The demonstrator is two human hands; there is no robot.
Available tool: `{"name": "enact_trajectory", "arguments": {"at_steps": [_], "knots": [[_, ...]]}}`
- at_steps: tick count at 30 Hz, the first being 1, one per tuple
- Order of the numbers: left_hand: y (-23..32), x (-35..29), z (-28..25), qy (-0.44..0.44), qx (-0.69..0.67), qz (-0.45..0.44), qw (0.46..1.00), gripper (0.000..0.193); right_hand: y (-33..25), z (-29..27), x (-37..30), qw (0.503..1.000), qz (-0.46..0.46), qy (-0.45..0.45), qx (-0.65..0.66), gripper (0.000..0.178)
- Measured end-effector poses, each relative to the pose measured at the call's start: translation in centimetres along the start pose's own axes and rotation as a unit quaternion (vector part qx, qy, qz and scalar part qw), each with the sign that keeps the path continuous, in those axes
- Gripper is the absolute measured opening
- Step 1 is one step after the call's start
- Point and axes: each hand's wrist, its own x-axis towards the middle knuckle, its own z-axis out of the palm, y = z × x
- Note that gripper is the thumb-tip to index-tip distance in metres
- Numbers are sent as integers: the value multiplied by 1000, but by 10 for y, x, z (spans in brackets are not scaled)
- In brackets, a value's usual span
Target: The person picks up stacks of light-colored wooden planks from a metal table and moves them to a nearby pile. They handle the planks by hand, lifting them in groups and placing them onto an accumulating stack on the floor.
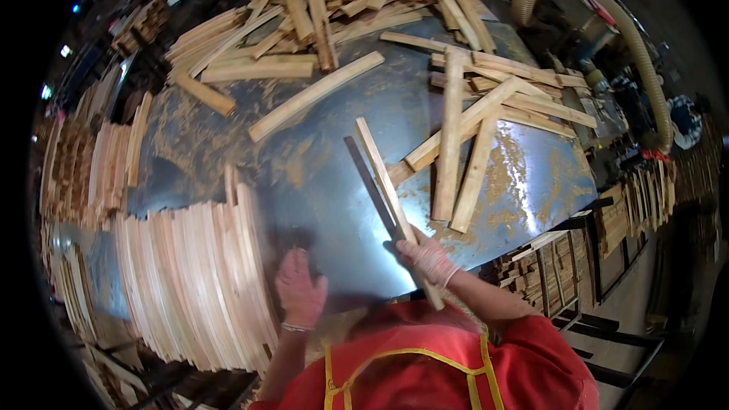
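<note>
My right hand (427,256), in a pale work glove, is closed round the lower part of a long narrow wooden strip (381,175). The strip slants up and away over the metal tabletop (319,197), its dark shadow or reflection beside it. My left hand (299,288), also gloved, has its fingers stretched out and nothing in it. Just left of that hand stands a tight row of wooden strips (194,281) packed side by side, with one or two sticking out at the far right end.
A large jumbled heap of wooden pieces (342,0) covers the far side. One loose strip (317,96) lies before it. Crossed boards (451,137) lie to the right. More stacked strips (110,167) stand at the left. A ribbed hose (638,53) hangs at the far right, with a metal rack (558,266) below the table.
</note>
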Motion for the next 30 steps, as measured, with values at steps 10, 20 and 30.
{"name": "enact_trajectory", "arguments": {"at_steps": [10,20,30], "knots": [[123,37,59,-119,-106,121,980,74,-333,-166,104,825,-411,350,-168,59],[269,202,91,-124,-88,48,987,96,-87,-183,81,884,-95,402,-218,68],[179,167,81,-422,-768,-207,434,71,-61,-113,5,945,-65,126,294,50]]}}
